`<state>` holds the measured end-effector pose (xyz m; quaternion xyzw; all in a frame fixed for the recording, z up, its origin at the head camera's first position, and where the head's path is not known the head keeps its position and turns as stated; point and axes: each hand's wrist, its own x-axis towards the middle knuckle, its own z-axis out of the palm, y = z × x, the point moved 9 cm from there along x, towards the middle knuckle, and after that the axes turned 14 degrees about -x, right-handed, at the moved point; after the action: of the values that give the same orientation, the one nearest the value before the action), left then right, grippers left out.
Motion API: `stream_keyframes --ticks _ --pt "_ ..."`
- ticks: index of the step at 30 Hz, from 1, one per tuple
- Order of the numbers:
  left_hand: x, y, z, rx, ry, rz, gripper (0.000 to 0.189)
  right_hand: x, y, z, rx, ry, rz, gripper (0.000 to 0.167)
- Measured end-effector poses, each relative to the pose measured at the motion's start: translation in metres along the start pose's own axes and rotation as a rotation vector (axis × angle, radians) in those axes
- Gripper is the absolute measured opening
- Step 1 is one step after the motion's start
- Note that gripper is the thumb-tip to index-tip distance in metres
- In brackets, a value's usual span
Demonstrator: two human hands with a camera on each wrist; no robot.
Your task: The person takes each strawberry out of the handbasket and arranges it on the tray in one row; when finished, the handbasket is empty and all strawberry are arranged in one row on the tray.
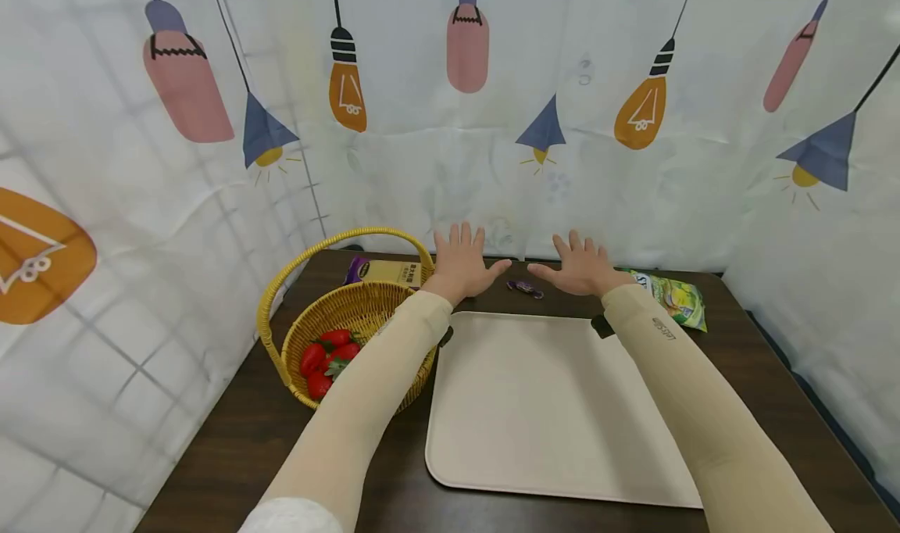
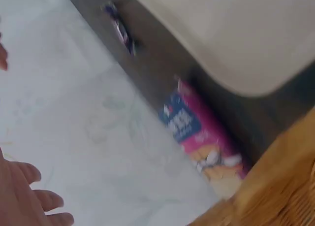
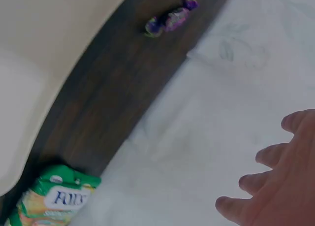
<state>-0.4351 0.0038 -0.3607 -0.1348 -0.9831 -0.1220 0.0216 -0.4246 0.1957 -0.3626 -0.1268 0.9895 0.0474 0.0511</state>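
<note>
Both hands reach forward in the air above the far side of the table, fingers spread and holding nothing. My left hand (image 1: 460, 266) is behind the tray's far left corner, to the right of the basket handle. My right hand (image 1: 578, 267) is beyond the tray's far edge, left of a green snack bag (image 1: 671, 298). A purple wrapped candy (image 1: 524, 289) lies on the table between the two hands. Below the left hand, a pink and blue snack package (image 2: 202, 132) shows in the left wrist view; in the head view that hand and arm hide it.
A yellow wicker basket (image 1: 298, 338) with a tall handle holds several red strawberries (image 1: 337, 353) at the left. Behind it lies a purple and yellow package (image 1: 387, 272). A beige tray (image 1: 541, 408) takes up the middle of the dark table (image 1: 394, 486). Printed cloth (image 1: 422, 173) hangs around the table.
</note>
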Motion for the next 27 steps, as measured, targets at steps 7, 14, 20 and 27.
stream_keyframes --ticks 7,14,20,27 --pt "-0.043 0.009 0.017 -0.129 0.016 0.145 0.087 -0.017 -0.01 0.028 0.027 0.058 -0.068 0.1" --pt "-0.11 0.009 0.015 -0.342 0.084 0.25 0.066 -0.049 -0.033 0.043 0.156 0.168 -0.166 0.084" --pt "-0.164 -0.017 -0.019 -0.702 0.459 0.392 0.025 -0.072 -0.051 0.057 0.29 0.22 -0.195 0.067" --pt "-0.217 -0.069 -0.06 -0.951 0.898 0.444 0.014 -0.065 -0.091 0.065 0.646 0.198 -0.212 0.039"
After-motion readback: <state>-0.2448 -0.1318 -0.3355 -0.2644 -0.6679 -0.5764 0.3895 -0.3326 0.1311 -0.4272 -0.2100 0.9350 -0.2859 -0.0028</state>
